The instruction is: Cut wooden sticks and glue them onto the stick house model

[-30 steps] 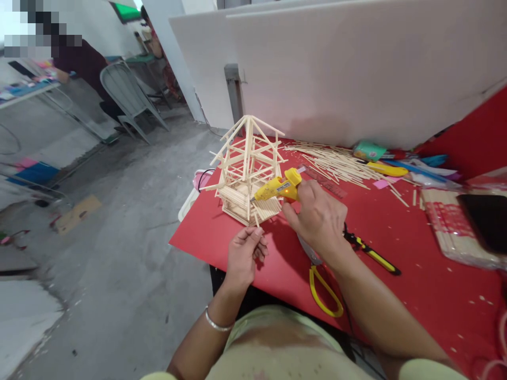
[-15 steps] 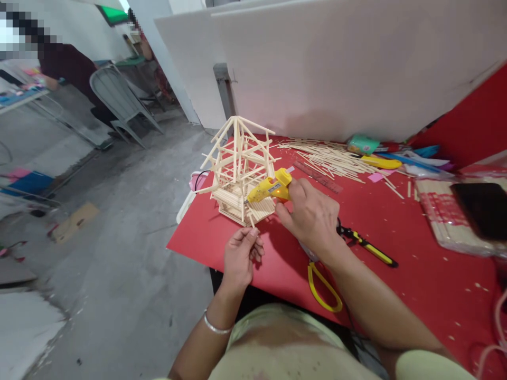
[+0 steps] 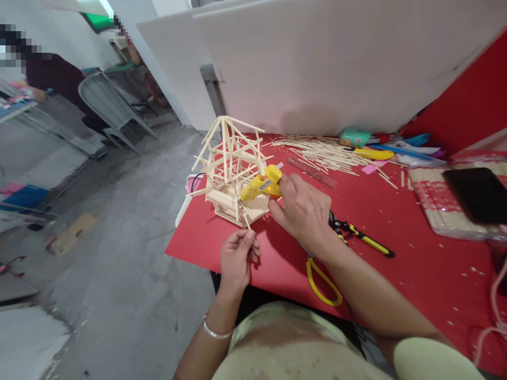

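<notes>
A small house of thin wooden sticks (image 3: 229, 166) stands near the left corner of the red table (image 3: 396, 264). My right hand (image 3: 303, 211) grips a yellow glue gun (image 3: 261, 186), whose nozzle points left at the house's base. Just in front of the house, my left hand (image 3: 236, 257) pinches a short wooden stick (image 3: 249, 224) that stands upright, its top close to the nozzle.
Loose sticks (image 3: 320, 153) lie heaped at the back by a white board. Yellow-handled scissors (image 3: 320, 279) and pliers (image 3: 362, 238) lie by my right wrist. A black phone (image 3: 477, 194) rests on a stick bundle at right. A grey chair (image 3: 109, 108) and a seated person are far left.
The view has shifted, so everything sits a little further left in the frame. Both hands keep their grips and stay by the house's base.
</notes>
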### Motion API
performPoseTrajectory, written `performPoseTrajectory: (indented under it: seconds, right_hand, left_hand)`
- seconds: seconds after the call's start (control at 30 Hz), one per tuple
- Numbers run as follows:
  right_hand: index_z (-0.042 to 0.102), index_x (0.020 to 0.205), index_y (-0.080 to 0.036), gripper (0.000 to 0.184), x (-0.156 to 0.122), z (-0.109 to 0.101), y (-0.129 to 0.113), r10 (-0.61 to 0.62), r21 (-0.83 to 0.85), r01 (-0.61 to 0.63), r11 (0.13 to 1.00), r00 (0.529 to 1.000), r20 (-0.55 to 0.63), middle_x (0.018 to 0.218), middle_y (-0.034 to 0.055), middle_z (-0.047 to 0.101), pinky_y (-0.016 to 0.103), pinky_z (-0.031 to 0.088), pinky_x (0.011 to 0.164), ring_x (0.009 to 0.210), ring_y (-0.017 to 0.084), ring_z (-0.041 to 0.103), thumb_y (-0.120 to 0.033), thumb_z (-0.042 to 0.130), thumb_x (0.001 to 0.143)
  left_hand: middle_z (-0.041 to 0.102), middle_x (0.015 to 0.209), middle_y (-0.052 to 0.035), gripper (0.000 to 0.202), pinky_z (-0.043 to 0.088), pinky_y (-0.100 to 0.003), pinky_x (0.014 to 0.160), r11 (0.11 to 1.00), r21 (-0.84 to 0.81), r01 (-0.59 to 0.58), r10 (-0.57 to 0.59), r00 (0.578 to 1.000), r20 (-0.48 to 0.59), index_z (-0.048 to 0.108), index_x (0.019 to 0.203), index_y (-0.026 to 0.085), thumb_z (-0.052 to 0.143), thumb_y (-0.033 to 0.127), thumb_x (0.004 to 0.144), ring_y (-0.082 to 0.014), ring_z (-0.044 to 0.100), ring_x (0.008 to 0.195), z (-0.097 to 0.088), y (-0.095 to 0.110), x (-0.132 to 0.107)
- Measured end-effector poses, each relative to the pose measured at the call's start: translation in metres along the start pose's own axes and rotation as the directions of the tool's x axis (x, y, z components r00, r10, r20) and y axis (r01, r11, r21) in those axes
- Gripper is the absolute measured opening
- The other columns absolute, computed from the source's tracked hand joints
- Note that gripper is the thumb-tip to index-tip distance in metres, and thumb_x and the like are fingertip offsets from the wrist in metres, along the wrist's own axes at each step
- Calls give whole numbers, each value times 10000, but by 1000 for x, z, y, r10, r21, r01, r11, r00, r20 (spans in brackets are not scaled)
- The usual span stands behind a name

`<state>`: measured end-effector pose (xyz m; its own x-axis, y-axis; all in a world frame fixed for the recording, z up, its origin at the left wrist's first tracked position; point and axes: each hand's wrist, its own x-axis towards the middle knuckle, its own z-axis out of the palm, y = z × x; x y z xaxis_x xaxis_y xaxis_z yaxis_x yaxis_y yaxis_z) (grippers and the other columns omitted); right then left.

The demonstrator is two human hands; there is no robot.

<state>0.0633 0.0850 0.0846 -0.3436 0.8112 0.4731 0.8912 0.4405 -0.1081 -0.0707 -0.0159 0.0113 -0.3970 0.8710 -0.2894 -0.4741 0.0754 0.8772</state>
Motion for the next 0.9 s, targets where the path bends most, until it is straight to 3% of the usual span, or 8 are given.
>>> performPoseTrajectory:
  seconds: [0.4,0.9]
  right_hand:
    - [491,1307,-152,435,1,-3,0,-11,0,11,1000,1000,23,990,73,598,325,203,575,800,199,530,-323,459,908]
    - [514,1280,-146,405,-2,-7,0,-62,-10,62,998,998,11,985,74,608,323,198,583,786,192,529,-312,452,915]
  left_hand:
    - [636,597,13,268,409,-158,388,1000,9,11,-11,1000,0,610,792,142,773,352,755,-72,538,432,1,0,0]
    - [629,587,17,285,405,-152,394,1000,8,23,-23,1000,-12,613,787,141,786,361,733,-67,535,434,3,2,0]
